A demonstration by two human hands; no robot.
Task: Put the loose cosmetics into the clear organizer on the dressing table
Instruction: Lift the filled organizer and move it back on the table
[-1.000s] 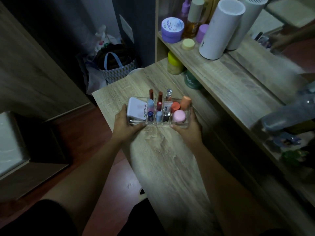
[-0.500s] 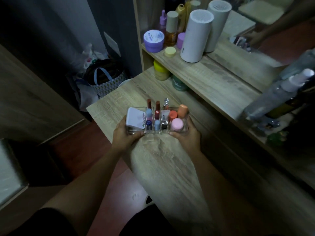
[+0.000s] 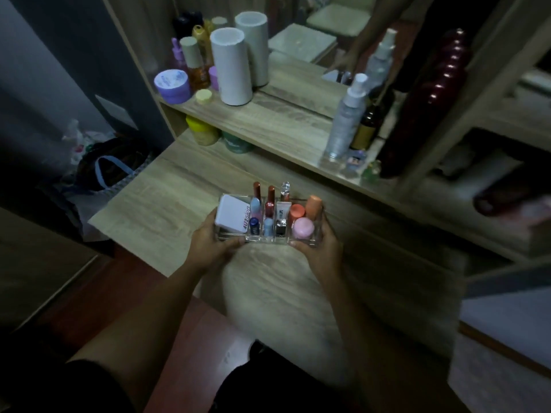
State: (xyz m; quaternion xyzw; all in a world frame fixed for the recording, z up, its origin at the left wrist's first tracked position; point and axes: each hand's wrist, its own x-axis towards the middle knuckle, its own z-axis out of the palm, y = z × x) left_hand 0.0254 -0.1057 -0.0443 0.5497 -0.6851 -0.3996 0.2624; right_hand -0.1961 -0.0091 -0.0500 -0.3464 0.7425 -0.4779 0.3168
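The clear organizer point(image 3: 318, 237) sits on the wooden dressing table point(image 3: 167, 204), filled with cosmetics. A white compact point(image 3: 231, 217) lies in its left compartment. Red lipsticks point(image 3: 270, 197), small blue-capped tubes point(image 3: 254, 226) and a white tube point(image 3: 281, 210) stand in the middle slots. An orange-capped jar point(image 3: 296, 212), an orange tube point(image 3: 313, 205) and a pink round pot point(image 3: 303, 228) fill the right compartment. My left hand point(image 3: 210, 247) grips the organizer's left end, and my right hand point(image 3: 320, 251) grips its right end.
A raised shelf point(image 3: 268, 120) behind holds a purple jar point(image 3: 172, 84), a white cylinder point(image 3: 231, 67), an amber bottle point(image 3: 196, 62), a clear spray bottle point(image 3: 346, 117) and a dark red bottle point(image 3: 423, 108). A yellow jar point(image 3: 202, 131) sits under the shelf. A bag point(image 3: 110, 171) lies on the floor at left.
The view has swung to the right and up, showing more of the shelf and bottles. Both hands keep their hold on the organizer's ends.
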